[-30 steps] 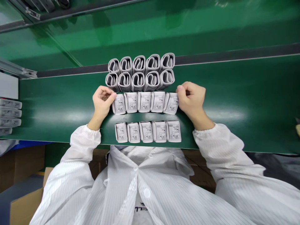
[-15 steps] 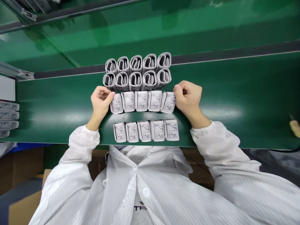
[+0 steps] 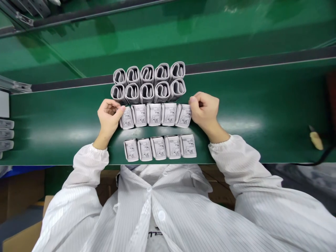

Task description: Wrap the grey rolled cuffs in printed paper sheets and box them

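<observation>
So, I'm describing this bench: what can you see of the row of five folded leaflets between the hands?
The row of five folded leaflets looks like grayish-white paper, with dark line drawings and text too small to read. Its pieces sit side by side, the end ones tilted. The left hand touches one end, the right hand the other. It is between rolled bundles and a nearer matching row. Whether it rests on the bench is unclear.

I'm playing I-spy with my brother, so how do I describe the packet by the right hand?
On the green table, look between the left hand and the right hand for a row of five printed packets. Pick the packet at the right end: unlike its neighbours, it has the right hand at its edge.
</observation>
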Tool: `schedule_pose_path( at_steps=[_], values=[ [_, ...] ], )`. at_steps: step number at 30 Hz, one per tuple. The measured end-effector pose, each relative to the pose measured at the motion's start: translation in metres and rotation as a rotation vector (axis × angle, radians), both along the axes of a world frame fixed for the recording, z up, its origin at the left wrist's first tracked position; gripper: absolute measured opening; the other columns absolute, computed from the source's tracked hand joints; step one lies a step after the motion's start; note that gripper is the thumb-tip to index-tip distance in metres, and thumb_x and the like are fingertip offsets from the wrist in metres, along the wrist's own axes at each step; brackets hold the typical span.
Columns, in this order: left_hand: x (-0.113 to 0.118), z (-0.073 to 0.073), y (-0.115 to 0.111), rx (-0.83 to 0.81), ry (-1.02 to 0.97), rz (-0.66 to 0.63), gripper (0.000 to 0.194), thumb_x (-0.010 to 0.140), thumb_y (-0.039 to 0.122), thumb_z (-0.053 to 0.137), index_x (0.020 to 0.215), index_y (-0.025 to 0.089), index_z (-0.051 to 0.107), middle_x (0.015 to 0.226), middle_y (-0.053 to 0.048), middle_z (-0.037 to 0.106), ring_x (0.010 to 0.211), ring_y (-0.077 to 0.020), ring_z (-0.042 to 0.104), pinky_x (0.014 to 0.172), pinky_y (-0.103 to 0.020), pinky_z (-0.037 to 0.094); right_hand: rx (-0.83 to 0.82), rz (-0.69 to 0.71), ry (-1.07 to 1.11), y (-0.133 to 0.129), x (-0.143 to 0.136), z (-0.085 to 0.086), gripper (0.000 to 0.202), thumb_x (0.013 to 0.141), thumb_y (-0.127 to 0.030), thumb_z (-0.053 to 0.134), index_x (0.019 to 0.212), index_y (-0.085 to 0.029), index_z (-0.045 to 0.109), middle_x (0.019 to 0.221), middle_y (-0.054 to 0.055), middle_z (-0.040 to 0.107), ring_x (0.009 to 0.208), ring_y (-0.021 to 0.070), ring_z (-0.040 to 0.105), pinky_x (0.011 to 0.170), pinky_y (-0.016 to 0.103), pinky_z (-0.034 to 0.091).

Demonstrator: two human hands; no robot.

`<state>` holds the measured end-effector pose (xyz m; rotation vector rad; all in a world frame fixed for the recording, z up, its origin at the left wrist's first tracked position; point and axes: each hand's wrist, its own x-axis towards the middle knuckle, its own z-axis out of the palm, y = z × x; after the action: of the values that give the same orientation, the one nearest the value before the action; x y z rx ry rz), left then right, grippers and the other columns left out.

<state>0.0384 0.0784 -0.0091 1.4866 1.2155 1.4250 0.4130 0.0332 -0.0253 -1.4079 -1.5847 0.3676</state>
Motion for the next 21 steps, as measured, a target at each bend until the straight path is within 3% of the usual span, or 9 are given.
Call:
schedule_pose_path(
  at_steps=[6,21],
  values=[
    [0.0020,0.0038,-0.0006,-0.014,0.023,0.030,0.066,0.074,0.077,0.101,0.085,0.025,0.063,0.081,0.002,0.066,0.073,-0.0119,0.064,0.068,-0.028,0.054,-0.020,-0.013,-0.005,0.0010,-0.0002,-0.0016,0.063,0.111,-0.072,0.056,0.068,-0.029,0.041,0.064,0.002,0.051,0.060,0.0198,0.043,0.062,0.042,0.039],
    [0.0017,0.0043,-0.0003,-0.023,0.026,0.023,0.063,0.076,0.075,0.101,0.085,0.024,0.066,0.082,0.002,0.069,0.072,-0.0116,0.065,0.068,-0.027,0.055,0.018,-0.006,0.022,0.0013,-0.0006,-0.0021,0.064,0.111,-0.072,0.055,0.067,-0.028,0.041,0.063,0.000,0.051,0.058,0.0179,0.043,0.061,0.040,0.035]
  ],
)
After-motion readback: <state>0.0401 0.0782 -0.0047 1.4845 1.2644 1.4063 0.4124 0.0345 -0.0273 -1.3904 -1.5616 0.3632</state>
